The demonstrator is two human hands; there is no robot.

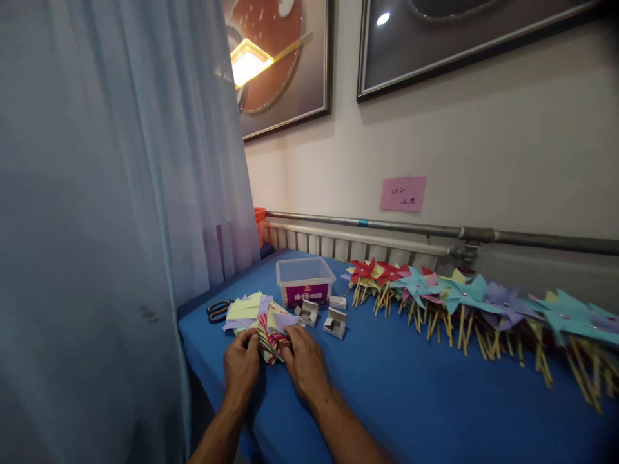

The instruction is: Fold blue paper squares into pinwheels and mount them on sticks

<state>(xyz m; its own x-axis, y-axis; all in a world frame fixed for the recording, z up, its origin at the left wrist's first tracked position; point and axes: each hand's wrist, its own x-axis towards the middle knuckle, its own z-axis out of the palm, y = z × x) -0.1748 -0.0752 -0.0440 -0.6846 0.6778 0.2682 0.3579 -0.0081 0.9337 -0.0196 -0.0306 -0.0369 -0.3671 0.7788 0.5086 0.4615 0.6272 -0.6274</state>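
A thick stack of coloured paper pieces [271,336], striped red and white along the near side, stands between my two hands on the blue cloth. My left hand [240,362] grips its left edge, thumb and fingers closed. From the right, my right hand [305,361] holds the same stack with its fingers closed on the edge; some fingertips are hidden. Just behind lies another pile of yellow and lilac paper [247,309], touching or overlapping the stack. Black-handled scissors [218,311] rest to the left of that pile, their blades not visible.
Behind the papers stands a clear plastic box [305,274] with a purple label. Small open cartons [334,323] sit beside it. Many finished paper pinwheels [464,292] on sticks line the table's wall side at right. A blue curtain [120,225] hangs along the left edge.
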